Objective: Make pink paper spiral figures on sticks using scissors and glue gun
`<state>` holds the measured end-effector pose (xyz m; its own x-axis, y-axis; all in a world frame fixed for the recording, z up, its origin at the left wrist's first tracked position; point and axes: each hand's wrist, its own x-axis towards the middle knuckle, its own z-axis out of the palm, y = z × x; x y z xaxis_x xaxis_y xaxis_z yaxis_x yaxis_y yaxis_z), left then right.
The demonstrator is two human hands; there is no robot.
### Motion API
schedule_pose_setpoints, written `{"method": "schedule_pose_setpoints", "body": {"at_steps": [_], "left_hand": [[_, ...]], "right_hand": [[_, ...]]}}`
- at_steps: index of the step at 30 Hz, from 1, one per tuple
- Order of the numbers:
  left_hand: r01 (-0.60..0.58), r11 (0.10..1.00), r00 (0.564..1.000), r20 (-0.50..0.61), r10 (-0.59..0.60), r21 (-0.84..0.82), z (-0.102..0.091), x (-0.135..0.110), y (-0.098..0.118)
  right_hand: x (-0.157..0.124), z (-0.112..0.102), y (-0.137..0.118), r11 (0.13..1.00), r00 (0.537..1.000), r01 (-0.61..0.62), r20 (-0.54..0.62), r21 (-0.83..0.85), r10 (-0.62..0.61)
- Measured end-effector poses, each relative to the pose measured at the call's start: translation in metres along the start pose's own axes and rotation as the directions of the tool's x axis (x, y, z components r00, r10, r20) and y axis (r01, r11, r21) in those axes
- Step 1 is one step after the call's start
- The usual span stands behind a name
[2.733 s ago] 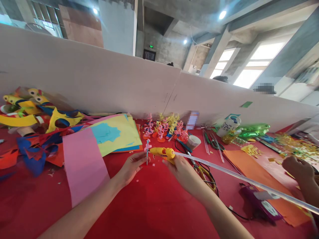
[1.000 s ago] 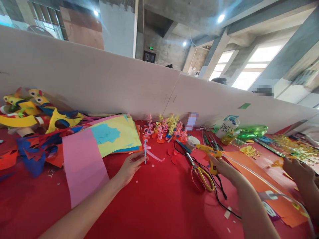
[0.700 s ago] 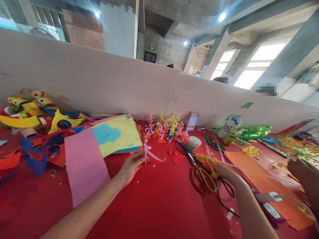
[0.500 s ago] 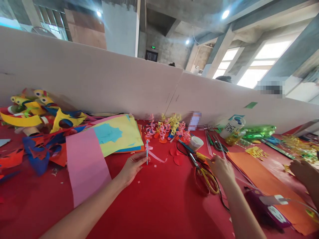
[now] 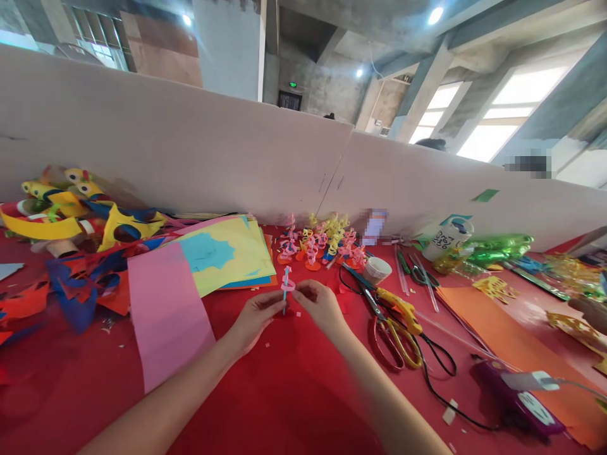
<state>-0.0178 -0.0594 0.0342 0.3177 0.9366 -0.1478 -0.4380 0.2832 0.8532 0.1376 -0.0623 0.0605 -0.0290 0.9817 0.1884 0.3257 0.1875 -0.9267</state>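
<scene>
Upright between the thumb and fingers of my left hand (image 5: 258, 316) is a thin light-blue stick (image 5: 284, 304). A pink paper strip (image 5: 287, 282) winds around its upper part. My right hand (image 5: 322, 304) has its thumb and fingertips closed on the strip's end, just beside the stick. Behind the hands stand several curled pink and yellow paper pieces (image 5: 313, 243) on small round bases. Red paper discs (image 5: 348, 297) lie partly hidden behind my right hand. A yellow glue gun (image 5: 401, 308) rests on the table to the right.
Scissors (image 5: 396, 341), a paper cup (image 5: 378, 268) and clear glue sticks (image 5: 428, 284) lie right of centre. Farther right are orange paper (image 5: 502, 341), a purple power strip (image 5: 519, 401) and another person's hand (image 5: 590, 311). Stacked coloured paper (image 5: 165, 309) and felt crafts (image 5: 80, 253) lie left.
My right hand has left the glue gun and moved left to the stick, taking hold of the pink strip. The strip's hanging end is now drawn around the stick. My left hand stays nearly in place.
</scene>
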Motion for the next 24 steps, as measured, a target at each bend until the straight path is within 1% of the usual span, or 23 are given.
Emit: {"method": "schedule_pose_setpoints", "body": {"at_steps": [7, 14, 19, 22, 24], "left_hand": [[0.021, 0.999, 0.999, -0.033, -0.020, 0.030, -0.0014, 0.0020, -0.0026], [0.038, 0.998, 0.999, -0.040, -0.036, 0.056, -0.0022, 0.0020, -0.0028], [0.051, 0.998, 0.998, -0.032, -0.050, 0.039, -0.0027, 0.0019, -0.0020], [0.049, 0.998, 0.998, -0.031, -0.048, 0.045, -0.0029, 0.0023, -0.0024], [0.036, 0.998, 0.999, -0.022, -0.035, 0.049, -0.0028, 0.0027, -0.0029]], "right_hand": [[0.0050, -0.0051, 0.0021, 0.996, 0.999, -0.037, 0.037, 0.084, 0.034], [0.0072, -0.0066, 0.0042, 0.995, 0.997, -0.032, 0.075, 0.098, 0.025], [0.0080, -0.0054, 0.0064, 0.977, 0.990, -0.082, 0.132, 0.196, 0.057], [0.0080, -0.0045, 0.0066, 0.972, 0.989, -0.100, 0.127, 0.213, 0.074], [0.0078, -0.0040, 0.0064, 0.973, 0.991, -0.091, 0.112, 0.213, 0.069]]}}
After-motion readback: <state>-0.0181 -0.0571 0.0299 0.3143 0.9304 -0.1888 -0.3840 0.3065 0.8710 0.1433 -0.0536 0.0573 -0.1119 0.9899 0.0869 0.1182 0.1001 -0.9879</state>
